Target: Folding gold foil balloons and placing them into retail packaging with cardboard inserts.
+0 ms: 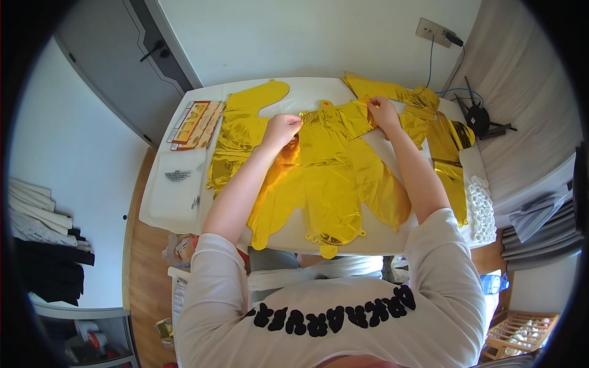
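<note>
Several flat, shiny gold foil balloons lie spread over a white-covered table. Both of my hands are at the upper part of the middle foil balloon [331, 178], which has small tabs along its edge. My left hand [283, 130] pinches its upper left edge. Over on the other side, my right hand [384, 114] has its fingers closed on the foil at the upper right. Another foil balloon [242, 132] lies beneath and beyond my left forearm. More gold foil [448, 159] is bunched and folded to the right of my right arm.
Colourful printed cards [195, 124] and a clear plastic bag [178, 184] lie at the table's left. Rows of small white rings [481, 208] sit at the right edge. A black router-like device [481, 119] with cables stands at the back right, below a wall socket [434, 32].
</note>
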A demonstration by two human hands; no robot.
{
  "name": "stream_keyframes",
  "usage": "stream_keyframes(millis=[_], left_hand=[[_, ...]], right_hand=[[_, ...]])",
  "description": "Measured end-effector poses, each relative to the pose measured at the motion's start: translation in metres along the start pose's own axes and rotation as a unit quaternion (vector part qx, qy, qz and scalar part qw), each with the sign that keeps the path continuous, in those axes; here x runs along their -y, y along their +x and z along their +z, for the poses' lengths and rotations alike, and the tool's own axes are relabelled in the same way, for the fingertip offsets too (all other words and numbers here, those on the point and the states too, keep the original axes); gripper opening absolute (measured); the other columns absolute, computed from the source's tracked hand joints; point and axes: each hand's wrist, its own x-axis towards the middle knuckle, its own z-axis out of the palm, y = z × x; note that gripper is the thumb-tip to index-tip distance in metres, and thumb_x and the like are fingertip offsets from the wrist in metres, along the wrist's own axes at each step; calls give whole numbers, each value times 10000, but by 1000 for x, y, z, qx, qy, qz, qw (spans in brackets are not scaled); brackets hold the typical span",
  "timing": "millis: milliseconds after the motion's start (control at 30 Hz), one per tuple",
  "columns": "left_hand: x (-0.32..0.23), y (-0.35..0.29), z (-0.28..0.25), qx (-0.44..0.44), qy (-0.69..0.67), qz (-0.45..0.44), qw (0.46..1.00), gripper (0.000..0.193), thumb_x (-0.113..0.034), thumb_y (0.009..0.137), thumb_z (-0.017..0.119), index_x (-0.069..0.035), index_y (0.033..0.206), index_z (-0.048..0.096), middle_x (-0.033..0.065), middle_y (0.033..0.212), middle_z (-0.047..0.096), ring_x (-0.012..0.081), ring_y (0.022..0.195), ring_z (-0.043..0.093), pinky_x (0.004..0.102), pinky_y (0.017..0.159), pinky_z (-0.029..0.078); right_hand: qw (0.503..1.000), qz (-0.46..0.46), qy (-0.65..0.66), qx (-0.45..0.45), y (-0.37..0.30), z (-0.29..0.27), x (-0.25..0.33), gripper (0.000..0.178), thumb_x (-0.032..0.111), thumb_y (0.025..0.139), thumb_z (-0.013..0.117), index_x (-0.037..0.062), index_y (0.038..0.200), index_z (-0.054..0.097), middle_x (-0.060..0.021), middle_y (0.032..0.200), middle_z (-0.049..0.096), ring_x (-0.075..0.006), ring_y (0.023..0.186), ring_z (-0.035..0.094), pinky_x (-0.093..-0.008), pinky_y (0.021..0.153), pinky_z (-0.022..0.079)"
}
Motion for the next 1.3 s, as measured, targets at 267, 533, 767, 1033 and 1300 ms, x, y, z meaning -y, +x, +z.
stream_keyframes(millis=[267, 533, 767, 1033, 1300], left_hand=[[-24, -14, 6, -46, 144, 82, 985, 399, -223, 966, 676, 15, 1285, 664, 172, 1174, 744, 275, 1019, 739, 365, 893, 573], [-31, -53, 25, -4, 422, 220, 879, 595, -463, 1030, 551, -53, 1461, 531, 187, 1546, 481, 388, 1378, 499, 485, 1148, 416], [-31, -58, 42, 147, 439, 215, 860, 757, -640, 1028, 436, -211, 1636, 296, 163, 1703, 222, 360, 1586, 148, 548, 1281, 98], [-25, -56, 39, 175, 422, 206, 866, 765, -662, 1015, 433, -225, 1631, 313, 151, 1704, 232, 377, 1583, 154, 585, 1263, 136], [-32, -48, 38, 165, 374, 225, 884, 763, -642, 1025, 435, -192, 1630, 310, 168, 1692, 257, 375, 1576, 186, 544, 1268, 178]], right_hand=[[998, 38, -19, 36, -7, -7, 9, 362, 257, 963, 678, 13, 1230, 675, -142, 1173, 725, -328, 1081, 678, -387, 948, 522], [961, -226, -66, 145, -163, -60, 81, 293, 143, 906, 694, 16, 1169, 688, -186, 1260, 651, -382, 1216, 586, -447, 1057, 479], [950, -233, -69, 198, -227, -79, 82, 352, 113, 928, 678, 29, 1270, 679, -161, 1357, 623, -356, 1261, 585, -414, 1067, 490], [935, -277, -62, 213, -225, -83, 72, 363, 125, 921, 698, 24, 1269, 687, -164, 1377, 620, -342, 1269, 588, -410, 1069, 490], [932, -268, -41, 239, -215, -90, 63, 340, 146, 905, 723, 32, 1225, 716, -160, 1346, 647, -347, 1216, 624, -401, 1033, 517]])
